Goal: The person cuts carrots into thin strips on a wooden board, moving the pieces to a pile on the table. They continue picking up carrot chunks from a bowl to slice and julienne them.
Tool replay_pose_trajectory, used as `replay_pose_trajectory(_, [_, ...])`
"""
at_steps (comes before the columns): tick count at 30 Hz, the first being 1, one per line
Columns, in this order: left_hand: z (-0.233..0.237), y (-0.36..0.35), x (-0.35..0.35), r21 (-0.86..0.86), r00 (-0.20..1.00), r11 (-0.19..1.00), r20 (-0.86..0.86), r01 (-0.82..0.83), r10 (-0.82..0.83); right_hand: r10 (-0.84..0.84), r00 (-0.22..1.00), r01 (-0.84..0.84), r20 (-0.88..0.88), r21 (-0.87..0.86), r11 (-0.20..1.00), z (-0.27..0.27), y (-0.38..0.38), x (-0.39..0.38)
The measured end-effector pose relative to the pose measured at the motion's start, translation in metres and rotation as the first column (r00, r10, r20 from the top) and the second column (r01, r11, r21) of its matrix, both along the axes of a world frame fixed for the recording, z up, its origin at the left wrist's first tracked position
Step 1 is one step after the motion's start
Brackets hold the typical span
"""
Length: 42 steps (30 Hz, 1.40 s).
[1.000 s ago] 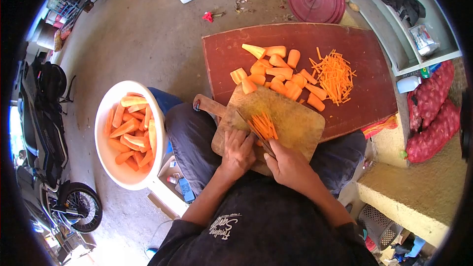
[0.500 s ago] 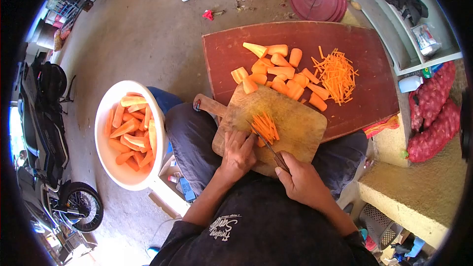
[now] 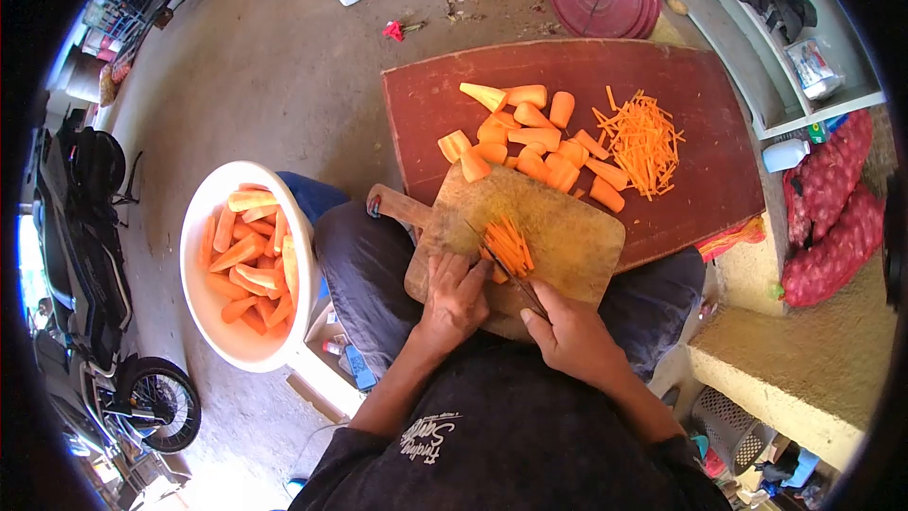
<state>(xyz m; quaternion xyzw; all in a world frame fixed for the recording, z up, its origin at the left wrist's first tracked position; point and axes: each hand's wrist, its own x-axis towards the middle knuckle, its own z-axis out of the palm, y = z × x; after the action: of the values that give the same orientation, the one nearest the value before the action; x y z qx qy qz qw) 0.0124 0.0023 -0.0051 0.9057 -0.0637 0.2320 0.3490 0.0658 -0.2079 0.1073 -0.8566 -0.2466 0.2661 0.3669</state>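
Left hand (image 3: 456, 298) holding carrot (image 3: 506, 246), right hand (image 3: 567, 336) gripping knife (image 3: 517, 278), board's (image 3: 572, 227) near edge

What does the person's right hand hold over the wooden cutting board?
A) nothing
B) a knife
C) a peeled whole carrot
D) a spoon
B: the right hand is closed on a knife, whose blade lies by the thin carrot strips on the wooden cutting board.

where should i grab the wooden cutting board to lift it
Probably by the handle of the wooden cutting board, reaching in from the left, beside the white bowl: it juts out bare, while the left hand, knife and carrot strips crowd the near edge.
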Motion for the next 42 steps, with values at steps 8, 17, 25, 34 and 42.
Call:
replay_pose_trajectory(8, [-0.001,0.002,0.001,-0.022,1.000,1.000,-0.005,0.006,-0.006,0.045,0.998,-0.046,-0.033,-0.026,0.999,0.008,-0.007,-0.010])
replay_pose_trajectory(17, [0.000,0.003,-0.001,-0.016,0.999,0.999,-0.028,0.041,-0.041,0.016,1.000,-0.016,0.018,-0.007,1.000,-0.006,-0.002,-0.003])
replay_pose_trajectory(25, [0.004,0.007,-0.002,-0.052,0.996,0.997,-0.054,0.065,-0.067,0.054,0.999,-0.053,0.005,-0.015,0.998,0.006,-0.012,-0.009])
replay_pose_trajectory(34, [-0.001,0.006,-0.002,-0.015,0.999,0.999,-0.015,0.047,-0.047,0.038,0.999,-0.038,0.002,-0.023,0.999,-0.006,-0.004,-0.007])
replay_pose_trajectory(42, [-0.006,0.004,-0.004,0.014,0.999,0.999,0.010,0.038,-0.038,0.056,0.997,-0.061,-0.049,-0.094,0.994,-0.008,-0.005,-0.006])
